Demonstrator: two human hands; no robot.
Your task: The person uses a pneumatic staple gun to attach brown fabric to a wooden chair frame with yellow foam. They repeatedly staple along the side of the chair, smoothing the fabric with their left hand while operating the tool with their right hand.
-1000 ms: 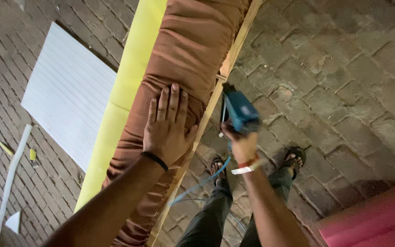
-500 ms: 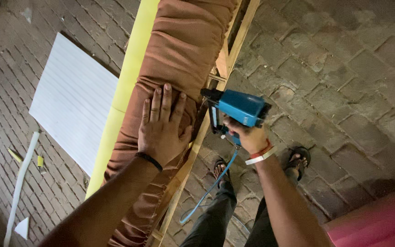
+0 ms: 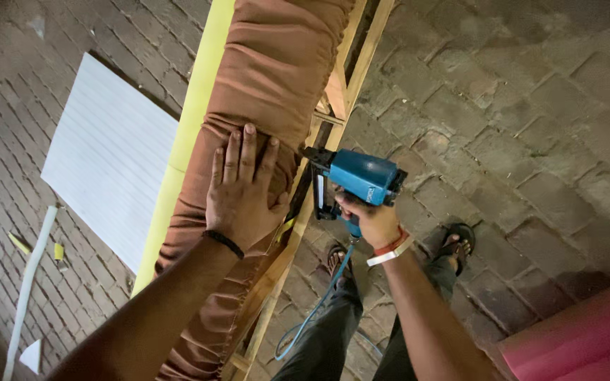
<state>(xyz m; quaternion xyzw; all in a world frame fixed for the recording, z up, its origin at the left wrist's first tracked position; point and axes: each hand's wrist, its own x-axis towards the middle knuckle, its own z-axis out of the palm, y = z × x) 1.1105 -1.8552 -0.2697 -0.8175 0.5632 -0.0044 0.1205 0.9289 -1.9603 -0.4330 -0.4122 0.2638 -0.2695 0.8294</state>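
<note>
My left hand [image 3: 243,189] lies flat, fingers spread, pressing down on gathered brown fabric [image 3: 277,63] stretched over a long padded piece. A strip of yellow foam [image 3: 185,134] shows along its left side, and a wooden frame [image 3: 361,49] runs along its right side. My right hand [image 3: 370,220] grips the handle of a blue pneumatic staple gun [image 3: 356,178]. The gun's nose points left at the frame's edge, just right of my left thumb. A blue air hose [image 3: 319,303] hangs from the gun's handle down past my legs.
The ground is brick paving [image 3: 531,106]. A white ribbed sheet [image 3: 107,155] lies on it at the left, with a white strip [image 3: 30,282] and small yellow scraps [image 3: 58,251] near it. A pink-red surface [image 3: 587,339] fills the lower right corner. My sandalled feet [image 3: 460,240] stand by the frame.
My right hand has turned the staple gun and brought its nose left to the frame's edge beside my left hand. My left hand has stayed pressed on the fabric.
</note>
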